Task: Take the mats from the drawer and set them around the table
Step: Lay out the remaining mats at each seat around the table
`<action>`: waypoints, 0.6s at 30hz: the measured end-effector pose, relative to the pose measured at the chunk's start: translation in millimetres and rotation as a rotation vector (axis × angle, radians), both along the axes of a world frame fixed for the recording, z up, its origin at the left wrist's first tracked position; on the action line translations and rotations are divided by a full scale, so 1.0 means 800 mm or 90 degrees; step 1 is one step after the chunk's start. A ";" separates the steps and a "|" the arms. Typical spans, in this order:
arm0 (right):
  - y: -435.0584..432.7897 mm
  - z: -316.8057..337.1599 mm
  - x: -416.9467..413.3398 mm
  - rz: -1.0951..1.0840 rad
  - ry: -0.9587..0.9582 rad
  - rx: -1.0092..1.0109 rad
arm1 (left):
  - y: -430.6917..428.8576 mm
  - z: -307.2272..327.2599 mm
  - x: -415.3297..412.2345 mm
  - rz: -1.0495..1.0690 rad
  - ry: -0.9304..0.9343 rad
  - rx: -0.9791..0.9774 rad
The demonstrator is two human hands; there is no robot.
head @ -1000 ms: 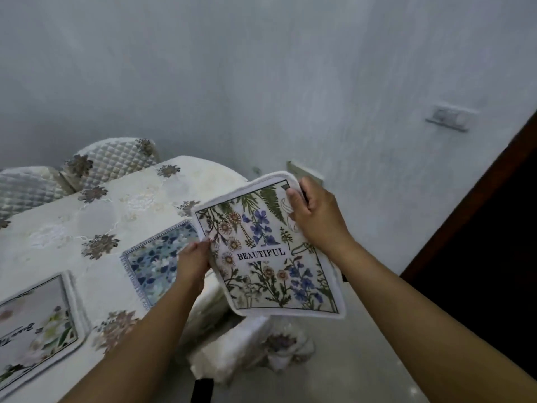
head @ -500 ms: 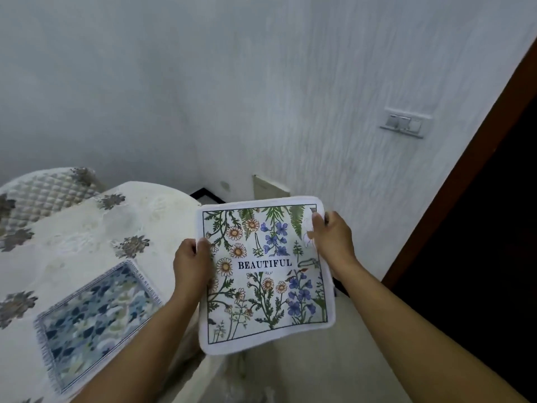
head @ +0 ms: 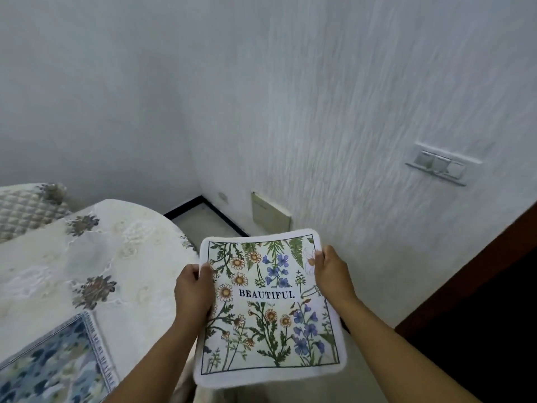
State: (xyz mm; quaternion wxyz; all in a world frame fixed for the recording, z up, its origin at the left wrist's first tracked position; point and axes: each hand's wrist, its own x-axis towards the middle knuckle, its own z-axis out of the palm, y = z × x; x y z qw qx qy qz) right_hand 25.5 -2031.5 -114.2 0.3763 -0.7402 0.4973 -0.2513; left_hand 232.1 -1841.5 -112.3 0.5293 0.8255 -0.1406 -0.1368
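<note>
A white floral mat (head: 268, 309) printed with the word BEAUTIFUL hangs in the air past the table's right end. My left hand (head: 194, 289) grips its left edge and my right hand (head: 329, 273) grips its right edge. A blue patterned mat (head: 55, 367) with a fringe lies flat on the table (head: 96, 257) at the lower left, partly cut off by the frame. The table wears a cream lace cloth with brown flower motifs. No drawer is in view.
A quilted chair back (head: 26, 207) stands behind the table at far left. White walls meet in a corner ahead, with a switch plate (head: 440, 167) and a beige wall box (head: 270, 213). A dark doorway (head: 479, 315) opens on the right.
My view has swung right along the table end; the other floral mat at lower left has left the frame. The held mat is now squarer to me, with both hands on its side edges.
</note>
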 end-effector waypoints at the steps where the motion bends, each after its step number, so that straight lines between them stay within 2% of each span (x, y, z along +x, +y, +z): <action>1: -0.016 -0.004 0.012 0.013 0.013 -0.015 | -0.005 -0.005 0.009 0.007 -0.023 0.020; 6: -0.107 -0.013 0.087 0.104 0.010 -0.057 | -0.045 -0.025 0.044 0.087 -0.064 0.078; 12: -0.216 -0.013 0.196 0.239 0.019 -0.049 | -0.114 -0.011 0.068 0.239 -0.070 0.115; 15: -0.242 -0.011 0.255 0.307 0.063 -0.077 | -0.124 -0.002 0.079 0.312 -0.068 0.136; 18: -0.245 -0.010 0.317 0.410 0.016 -0.029 | -0.117 0.003 0.096 0.392 -0.068 0.155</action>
